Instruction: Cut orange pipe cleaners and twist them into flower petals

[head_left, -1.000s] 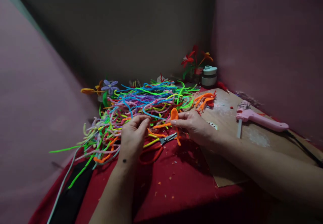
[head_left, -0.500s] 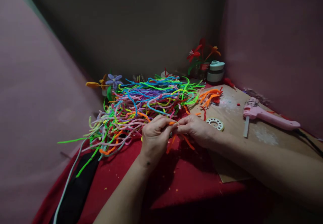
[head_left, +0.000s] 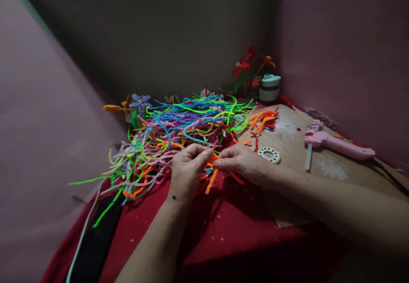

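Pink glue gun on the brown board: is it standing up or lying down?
Lying down. The glue gun is on its side, with its handle stretched along the brown board.

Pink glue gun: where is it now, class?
In the head view, the pink glue gun lies at the right on the brown board, right of the white disc with holes.

Orange stem [head_left: 211, 182] part-hidden btwn L hand [head_left: 188, 168] & R hand [head_left: 241, 161]; scissors [head_left: 208, 171] mostly covered. L forearm [head_left: 150, 240] cut off @ 7 o'clock, R forearm [head_left: 335, 210] @ 4, white cable [head_left: 84, 227] @ 8. Specks [head_left: 213, 238] @ 6 too small to ID.
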`<state>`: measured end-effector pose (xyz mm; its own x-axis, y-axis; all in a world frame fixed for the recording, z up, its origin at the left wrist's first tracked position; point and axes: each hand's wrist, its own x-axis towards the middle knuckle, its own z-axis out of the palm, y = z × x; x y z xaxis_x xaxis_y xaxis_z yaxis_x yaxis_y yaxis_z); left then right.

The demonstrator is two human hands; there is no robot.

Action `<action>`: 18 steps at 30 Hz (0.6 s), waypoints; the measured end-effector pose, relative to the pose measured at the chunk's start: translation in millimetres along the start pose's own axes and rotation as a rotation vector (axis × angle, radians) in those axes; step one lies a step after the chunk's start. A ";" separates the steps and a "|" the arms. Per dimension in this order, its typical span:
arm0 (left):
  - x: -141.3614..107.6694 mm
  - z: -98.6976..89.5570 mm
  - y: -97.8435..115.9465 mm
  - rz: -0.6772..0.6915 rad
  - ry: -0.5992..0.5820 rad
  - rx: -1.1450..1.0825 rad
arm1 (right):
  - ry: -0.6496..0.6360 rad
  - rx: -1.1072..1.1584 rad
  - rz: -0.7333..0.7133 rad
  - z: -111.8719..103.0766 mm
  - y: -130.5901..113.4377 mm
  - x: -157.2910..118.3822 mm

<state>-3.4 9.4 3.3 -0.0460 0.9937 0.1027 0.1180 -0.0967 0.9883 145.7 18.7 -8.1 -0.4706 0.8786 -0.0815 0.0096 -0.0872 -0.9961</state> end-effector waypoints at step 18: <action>4.6 -6.8 -2.4 -0.078 -0.181 -0.011 | 0.036 0.024 -0.021 -0.5 5.4 2.3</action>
<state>-10.7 13.8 2.2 0.1250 0.9921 0.0043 0.1099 -0.0181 0.9938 145.1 20.5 -13.7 -0.4381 0.8967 -0.0623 -0.0208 -0.0794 -0.9966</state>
